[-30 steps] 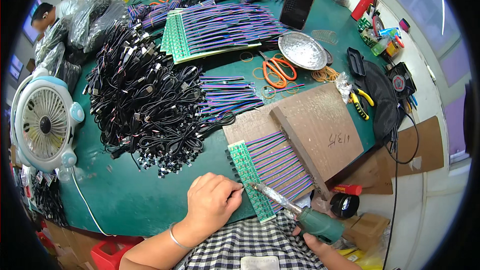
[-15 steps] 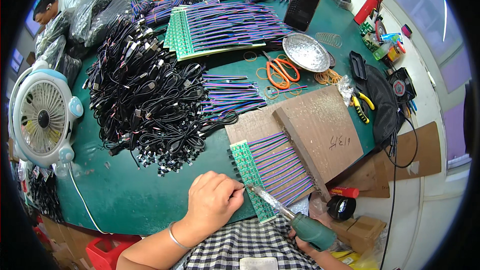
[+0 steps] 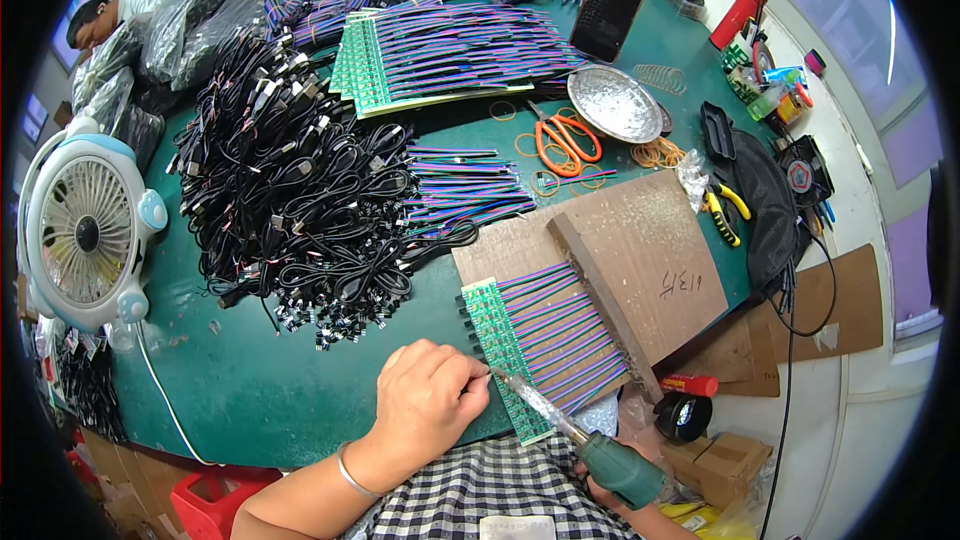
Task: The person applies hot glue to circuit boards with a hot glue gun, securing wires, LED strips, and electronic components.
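My right hand (image 3: 598,493) is wrapped around the green handle of a soldering iron (image 3: 622,470), which hides some of its fingers. The iron's tip meets the green circuit board panel (image 3: 487,312) near its left edge. My left hand (image 3: 425,392) is closed in a pinch beside that edge, close to the tip; what lies between its fingertips is too small to make out. From the panel, rows of multicoloured wires (image 3: 560,335) run right to a wooden bar (image 3: 605,305) on a brown board (image 3: 665,260).
Left of the board lies a heap of black cables (image 3: 290,180). A fan (image 3: 88,230) stands at the far left. Stacked wired panels (image 3: 450,55), orange scissors (image 3: 565,145), a metal dish (image 3: 615,105), a phone (image 3: 608,10) and yellow pliers (image 3: 722,215) lie beyond. Another person (image 3: 110,15) sits back left.
The soldering iron's handle has dipped slightly down and left, while its tip stays at nearly the same spot on the panel. My left hand holds its place.
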`<state>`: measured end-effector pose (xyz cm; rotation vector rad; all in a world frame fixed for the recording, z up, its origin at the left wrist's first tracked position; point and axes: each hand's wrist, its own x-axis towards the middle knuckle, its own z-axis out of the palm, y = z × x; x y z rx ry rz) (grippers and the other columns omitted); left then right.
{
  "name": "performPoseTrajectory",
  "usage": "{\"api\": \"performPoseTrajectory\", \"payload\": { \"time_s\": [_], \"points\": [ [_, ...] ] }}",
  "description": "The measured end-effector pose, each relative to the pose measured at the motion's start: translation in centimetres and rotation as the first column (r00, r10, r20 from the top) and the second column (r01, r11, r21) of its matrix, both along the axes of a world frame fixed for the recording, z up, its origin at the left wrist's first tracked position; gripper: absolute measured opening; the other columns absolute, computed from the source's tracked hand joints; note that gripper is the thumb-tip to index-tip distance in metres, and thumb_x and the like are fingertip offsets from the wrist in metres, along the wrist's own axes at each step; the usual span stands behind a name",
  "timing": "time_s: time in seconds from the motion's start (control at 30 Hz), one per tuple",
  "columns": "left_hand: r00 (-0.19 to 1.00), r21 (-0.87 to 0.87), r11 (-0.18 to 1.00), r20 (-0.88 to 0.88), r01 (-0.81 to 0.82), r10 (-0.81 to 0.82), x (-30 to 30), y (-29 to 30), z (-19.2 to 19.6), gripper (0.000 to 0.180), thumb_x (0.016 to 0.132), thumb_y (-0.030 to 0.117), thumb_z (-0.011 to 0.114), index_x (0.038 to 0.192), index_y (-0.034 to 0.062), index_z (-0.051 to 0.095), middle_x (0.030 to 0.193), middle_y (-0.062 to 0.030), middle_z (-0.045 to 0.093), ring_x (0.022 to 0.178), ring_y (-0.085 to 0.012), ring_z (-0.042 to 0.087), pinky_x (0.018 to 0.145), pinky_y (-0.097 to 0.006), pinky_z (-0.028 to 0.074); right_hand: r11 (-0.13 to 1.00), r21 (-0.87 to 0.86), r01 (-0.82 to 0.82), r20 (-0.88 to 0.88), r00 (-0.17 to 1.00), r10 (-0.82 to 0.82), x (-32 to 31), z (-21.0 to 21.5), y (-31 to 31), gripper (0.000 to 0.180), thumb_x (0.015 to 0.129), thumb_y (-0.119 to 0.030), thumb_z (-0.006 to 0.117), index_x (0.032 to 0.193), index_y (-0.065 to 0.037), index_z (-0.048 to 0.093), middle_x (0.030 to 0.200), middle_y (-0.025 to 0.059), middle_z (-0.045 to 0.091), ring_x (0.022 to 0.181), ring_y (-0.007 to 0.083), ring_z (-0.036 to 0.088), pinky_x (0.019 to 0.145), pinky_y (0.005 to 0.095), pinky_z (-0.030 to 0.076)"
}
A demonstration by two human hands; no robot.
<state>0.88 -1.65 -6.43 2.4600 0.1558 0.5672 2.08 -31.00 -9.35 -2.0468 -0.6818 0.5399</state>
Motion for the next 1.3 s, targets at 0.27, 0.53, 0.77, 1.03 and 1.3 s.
{"api": "performPoseTrajectory", "payload": {
  "time_s": [0.27, 0.53, 0.77, 1.03, 1.3],
  "points": [
    [1.000, -0.002, 1.000, -0.007, -0.001, 0.001, 0.1, -0.1, 0.1, 0.013, 0.060, 0.007, 0.070, 0.066, 0.0110, 0.060, 0.064, 0.0005, 0.054, 0.064, -0.0193, 0.053, 0.058, -0.033, 0.042, 0.994, 0.064, 0.088, -0.121, 0.989, -0.079, -1.8, -1.5, -1.4, 0.054, 0.074, -0.028, 0.073, 0.112, 0.002, 0.050, 0.093, 0.0103, 0.062, 0.086, 0.0208, 0.062, 0.077, 0.0314, 0.049],
    [1.000, -0.005, 1.000, -0.009, -0.001, 0.001, 0.1, -0.1, 0.0, 0.013, 0.060, 0.007, 0.071, 0.067, 0.0109, 0.060, 0.064, 0.0004, 0.055, 0.064, -0.0193, 0.053, 0.058, -0.033, 0.042, 0.992, -0.034, 0.122, -0.266, 0.956, -0.126, -1.0, -0.9, -0.9, 0.047, 0.073, -0.023, 0.072, 0.110, 0.001, 0.057, 0.096, 0.0096, 0.063, 0.089, 0.0189, 0.061, 0.081, 0.0307, 0.048],
    [1.000, -0.007, 1.000, -0.017, -0.001, 0.001, 0.0, 0.0, 0.0, 0.013, 0.060, 0.008, 0.071, 0.068, 0.0110, 0.061, 0.065, 0.0005, 0.055, 0.064, -0.0193, 0.053, 0.059, -0.033, 0.042, 0.999, 0.031, 0.042, -0.272, 0.962, -0.032, -0.3, -0.1, -0.8, 0.052, 0.072, -0.028, 0.073, 0.112, 0.001, 0.056, 0.100, 0.0099, 0.061, 0.092, 0.0197, 0.060, 0.083, 0.0299, 0.046],
    [1.000, 0.005, 1.000, -0.010, 0.001, -0.001, -0.1, 0.0, -0.1, 0.013, 0.061, 0.008, 0.071, 0.068, 0.0111, 0.061, 0.065, 0.0002, 0.055, 0.065, -0.0196, 0.053, 0.060, -0.034, 0.043, 0.979, 0.111, 0.168, -0.324, 0.938, -0.124, -0.7, 0.3, -0.1, 0.056, 0.073, -0.033, 0.075, 0.112, 0.003, 0.055, 0.105, 0.0122, 0.059, 0.098, 0.0219, 0.058, 0.086, 0.0321, 0.046],
    [0.997, -0.071, 0.995, -0.038, 0.068, -0.071, -1.2, 0.9, 1.2, 0.015, 0.067, 0.008, 0.072, 0.079, 0.0089, 0.063, 0.075, -0.0040, 0.060, 0.069, -0.0229, 0.056, 0.063, -0.035, 0.045, 0.980, 0.083, -0.178, -0.109, 0.976, 0.187, -2.2, -21.3, -17.9, 0.029, 0.084, -0.020, 0.057, 0.097, 0.005, 0.057, 0.071, 0.0094, 0.065, 0.071, 0.0166, 0.062, 0.070, 0.0294, 0.050]
  ]
}}
